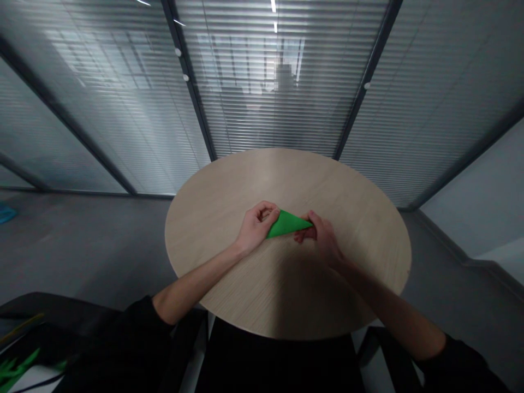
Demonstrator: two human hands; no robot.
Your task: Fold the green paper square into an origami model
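Note:
A folded piece of green paper (pixel 287 224), pointed toward the right, is held between my two hands over the middle of the round table. At its wide end, my left hand (pixel 260 224) is closed, the thumb pressing on the paper's left edge. My right hand (pixel 321 233) pinches the narrow tip between thumb and fingers. Some of the fingers of both hands are hidden behind the paper or the palms.
The round wooden table (pixel 262 180) stands close to a glass partition with blinds (pixel 278 120). A dark chair (pixel 61 305) is at the lower left, with green and white items near it. A blue object (pixel 6 213) lies on the floor at far left.

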